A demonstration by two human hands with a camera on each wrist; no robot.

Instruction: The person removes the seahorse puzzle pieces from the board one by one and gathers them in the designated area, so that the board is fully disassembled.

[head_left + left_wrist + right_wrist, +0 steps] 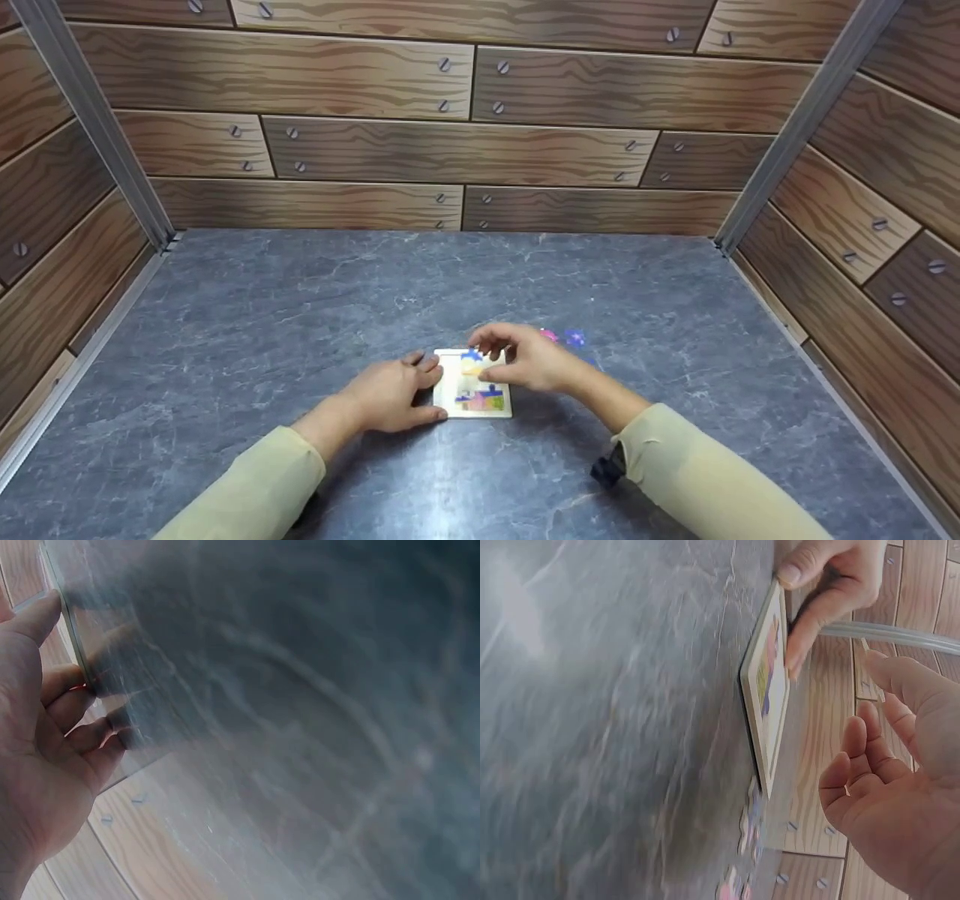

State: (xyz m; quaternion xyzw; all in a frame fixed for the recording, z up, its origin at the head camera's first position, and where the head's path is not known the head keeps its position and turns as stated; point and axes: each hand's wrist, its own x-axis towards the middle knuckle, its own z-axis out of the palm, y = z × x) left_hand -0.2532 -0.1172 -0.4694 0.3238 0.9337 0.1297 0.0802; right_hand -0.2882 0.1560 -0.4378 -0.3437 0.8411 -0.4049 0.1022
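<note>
A small jigsaw puzzle board with a pale raised rim lies on the grey table. Joined pieces in pink, green and blue fill its near right part. My left hand grips the board's left side, thumb at the near corner and fingers farther up the edge. Above the board, my right hand pinches a blue, white and yellow puzzle piece between thumb and index finger. In the right wrist view that puzzle piece appears as a thin edge, apart from the board; its picture side is hidden there.
Loose puzzle pieces lie beyond my right hand, among them a pink piece and a purple-blue piece. Wood-patterned walls enclose the marbled table at the back and sides.
</note>
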